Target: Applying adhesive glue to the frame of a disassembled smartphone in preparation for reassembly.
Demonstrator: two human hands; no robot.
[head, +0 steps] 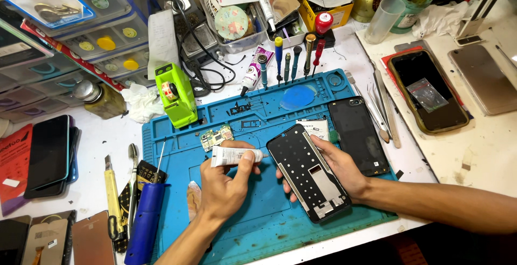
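Observation:
My left hand (223, 184) grips a small white glue tube (232, 156), its nozzle pointing right at the upper left corner of a black phone frame (308, 174). My right hand (339, 168) holds that frame from beneath and from its right edge, tilted over the blue work mat (258, 222). A black phone back cover (357, 134) lies on the mat just right of the frame. A small green circuit board (216, 137) lies on the mat above my left hand.
Screwdrivers (293, 60) stand in a row at the mat's far edge. A green dispenser (176, 93) sits at the mat's upper left. Tweezers (379, 109), a phone in a brown case (428, 90), a blue-handled tool (144, 222), a yellow knife (112, 195) and stacked phones (49, 154) surround the mat.

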